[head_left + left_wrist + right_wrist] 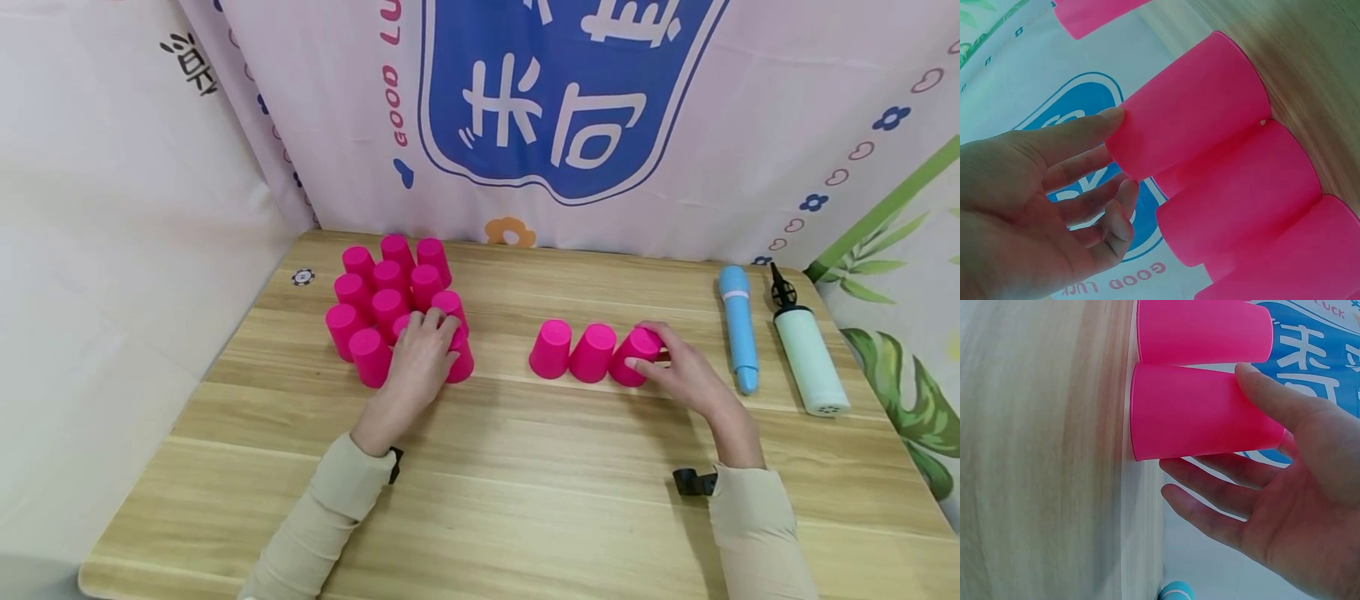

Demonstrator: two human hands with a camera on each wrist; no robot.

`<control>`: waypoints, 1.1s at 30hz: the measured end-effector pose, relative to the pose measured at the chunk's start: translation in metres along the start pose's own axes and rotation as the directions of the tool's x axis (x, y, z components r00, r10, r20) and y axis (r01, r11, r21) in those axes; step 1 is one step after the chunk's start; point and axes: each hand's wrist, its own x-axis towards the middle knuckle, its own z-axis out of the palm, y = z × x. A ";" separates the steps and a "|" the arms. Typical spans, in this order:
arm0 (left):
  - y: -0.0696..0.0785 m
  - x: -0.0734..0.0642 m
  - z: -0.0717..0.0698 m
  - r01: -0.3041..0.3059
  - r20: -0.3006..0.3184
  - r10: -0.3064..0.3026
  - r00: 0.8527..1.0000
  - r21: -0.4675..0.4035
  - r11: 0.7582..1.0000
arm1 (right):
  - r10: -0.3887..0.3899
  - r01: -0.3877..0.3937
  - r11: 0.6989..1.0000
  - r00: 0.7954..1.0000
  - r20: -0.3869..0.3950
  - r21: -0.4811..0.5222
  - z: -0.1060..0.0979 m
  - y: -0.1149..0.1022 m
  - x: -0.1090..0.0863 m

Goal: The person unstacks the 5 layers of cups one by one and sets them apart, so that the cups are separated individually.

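Bright pink plastic cups stand upside down on the wooden table in two groups. At the left, my left hand (422,354) reaches over a cluster of several cups and pinches the closed end of the cup at its front right corner (1194,103), thumb on one side and fingers on the other. Right of centre, three cups form a row: a left cup (551,350), a middle cup (592,354) and a right cup (1191,415). My right hand (690,375) holds that right cup by its sides. Behind my left hand some cups are partly hidden.
A light blue tube-shaped pump (739,325) and a pale green hand pump (812,358) with a black nozzle lie at the right of the table (525,500). A small round chip-like sticker (303,277) is at the back left. A printed cloth (345,108) hangs behind.
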 end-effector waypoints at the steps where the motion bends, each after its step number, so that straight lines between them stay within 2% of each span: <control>1: 0.000 0.000 0.000 0.000 0.002 0.000 1.000 0.000 1.000 | -0.001 0.001 1.000 1.000 -0.001 -0.001 0.000 0.000 0.000; 4: 0.002 0.000 -0.001 -0.003 -0.007 0.003 1.000 -0.002 1.000 | -0.003 0.003 1.000 1.000 0.000 0.001 -0.001 0.000 0.000; 6: 0.005 -0.001 -0.004 -0.021 -0.034 0.020 0.999 -0.013 1.000 | -0.005 0.005 1.000 1.000 0.002 0.001 -0.001 -0.001 0.000; 10: 0.019 -0.001 -0.010 -0.099 -0.125 0.092 0.988 -0.046 0.994 | -0.010 0.010 1.000 1.000 0.001 0.002 -0.003 0.000 -0.001; 13: 0.033 -0.001 -0.007 -0.170 -0.148 0.155 0.977 -0.100 0.980 | -0.017 0.017 1.000 1.000 -0.006 0.007 -0.003 0.001 -0.002; 16: 0.047 0.002 0.003 -0.214 -0.111 0.197 0.974 -0.171 0.962 | -0.018 0.018 1.000 1.000 -0.007 0.014 -0.002 0.002 -0.003; 18: 0.055 0.004 0.011 -0.217 -0.072 0.206 0.976 -0.222 0.951 | -0.017 0.017 1.000 1.000 -0.005 0.017 -0.001 0.003 -0.004; 24: 0.079 0.017 0.035 -0.140 0.060 0.171 0.983 -0.350 0.926 | -0.018 0.018 1.000 1.000 -0.002 0.017 0.000 0.003 -0.004; 27: 0.087 0.023 0.046 -0.090 0.109 0.141 0.984 -0.377 0.922 | -0.021 0.021 1.000 1.000 -0.002 0.015 0.000 0.001 -0.003; 30: 0.091 0.028 0.053 -0.067 0.125 0.124 0.984 -0.385 0.921 | -0.029 0.029 0.999 1.000 -0.002 0.018 0.000 0.000 -0.002; 33: 0.093 0.031 0.056 -0.087 0.108 0.135 0.985 -0.366 0.926 | -0.040 0.040 0.999 0.999 -0.005 0.016 0.000 -0.001 -0.001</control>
